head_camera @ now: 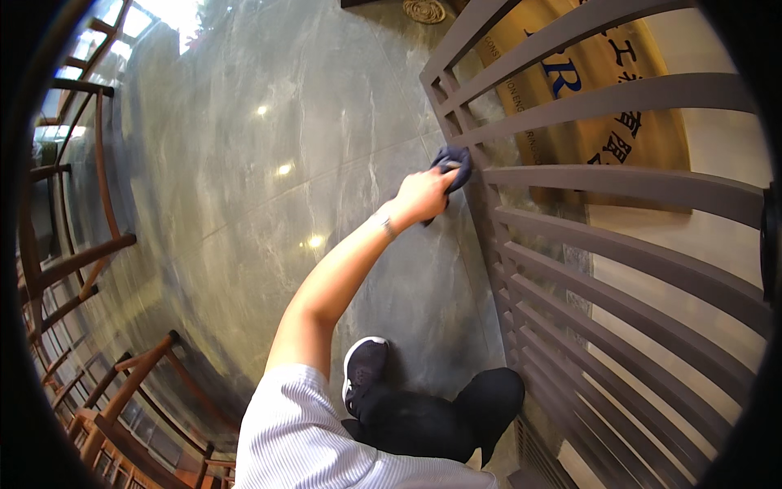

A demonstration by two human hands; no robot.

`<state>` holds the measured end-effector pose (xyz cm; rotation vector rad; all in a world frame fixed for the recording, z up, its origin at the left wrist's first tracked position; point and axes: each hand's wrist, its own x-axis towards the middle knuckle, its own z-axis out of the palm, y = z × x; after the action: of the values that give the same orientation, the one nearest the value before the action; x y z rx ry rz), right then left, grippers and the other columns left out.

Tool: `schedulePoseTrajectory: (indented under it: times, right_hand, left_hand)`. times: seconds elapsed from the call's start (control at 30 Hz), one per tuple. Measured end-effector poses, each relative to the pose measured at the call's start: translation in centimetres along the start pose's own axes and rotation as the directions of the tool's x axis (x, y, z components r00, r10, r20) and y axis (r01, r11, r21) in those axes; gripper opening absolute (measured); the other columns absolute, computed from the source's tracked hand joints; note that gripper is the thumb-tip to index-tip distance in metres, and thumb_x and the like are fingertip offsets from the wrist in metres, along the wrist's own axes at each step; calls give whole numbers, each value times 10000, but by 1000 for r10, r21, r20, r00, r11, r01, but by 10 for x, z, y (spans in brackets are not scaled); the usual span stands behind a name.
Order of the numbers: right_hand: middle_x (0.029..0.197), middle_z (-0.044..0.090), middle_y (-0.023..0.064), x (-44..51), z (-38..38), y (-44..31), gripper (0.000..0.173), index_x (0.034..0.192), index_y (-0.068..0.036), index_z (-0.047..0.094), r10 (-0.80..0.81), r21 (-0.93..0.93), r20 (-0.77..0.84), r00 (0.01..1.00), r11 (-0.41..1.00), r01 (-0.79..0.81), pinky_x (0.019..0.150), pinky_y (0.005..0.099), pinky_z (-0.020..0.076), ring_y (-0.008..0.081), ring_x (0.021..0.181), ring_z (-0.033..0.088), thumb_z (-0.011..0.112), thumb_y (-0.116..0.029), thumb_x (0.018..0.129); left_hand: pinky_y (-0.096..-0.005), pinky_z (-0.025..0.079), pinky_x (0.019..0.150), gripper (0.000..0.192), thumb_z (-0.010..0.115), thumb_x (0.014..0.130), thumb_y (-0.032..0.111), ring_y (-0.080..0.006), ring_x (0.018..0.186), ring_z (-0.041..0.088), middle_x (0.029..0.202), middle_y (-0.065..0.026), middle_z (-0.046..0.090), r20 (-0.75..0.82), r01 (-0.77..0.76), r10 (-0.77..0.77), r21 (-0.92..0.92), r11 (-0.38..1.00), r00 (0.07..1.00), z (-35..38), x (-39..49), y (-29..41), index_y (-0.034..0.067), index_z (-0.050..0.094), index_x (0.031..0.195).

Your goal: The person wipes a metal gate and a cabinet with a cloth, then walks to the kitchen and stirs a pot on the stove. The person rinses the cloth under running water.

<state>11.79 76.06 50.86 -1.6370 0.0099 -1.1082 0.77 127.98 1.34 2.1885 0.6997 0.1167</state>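
My left hand is closed on a bunched dark blue cloth. The cloth is pressed against the lower frame of a brown slatted screen, close to where it meets the floor. A band circles my left wrist, and the arm is stretched forward from a white ribbed sleeve. My right hand is out of view. Below the arm are my black-clad bent knee and a dark shoe with a white sole.
Grey marbled floor tiles reflect several lights. Wooden chairs stand along the left side. Behind the slats is a gold-coloured sign bearing writing. A round carved object lies at the top, beside a dark edge.
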Motion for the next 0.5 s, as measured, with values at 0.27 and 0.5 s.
schedulePoseTrajectory:
  times: [0.27,0.5]
  right_hand:
    - [1056,591,146,3,3,1,339,1049,-7,583,-13,24,5,1000,1000,13,863,399,417,253,952,549,482,-242,826]
    - [1054,589,146,7,5,3,335,1048,-4,581,-7,8,-3,1000,1000,7,858,397,420,253,946,549,480,-234,826]
  left_hand:
    - [-388,492,695,287,470,754,105,-292,846,609,917,-150,603,62,53,-58,76,996,996,18,40,9,136,561,1025]
    - [-403,488,720,415,575,677,56,-334,843,583,952,-145,493,-6,93,-92,74,993,996,-22,-7,-25,224,563,1057]
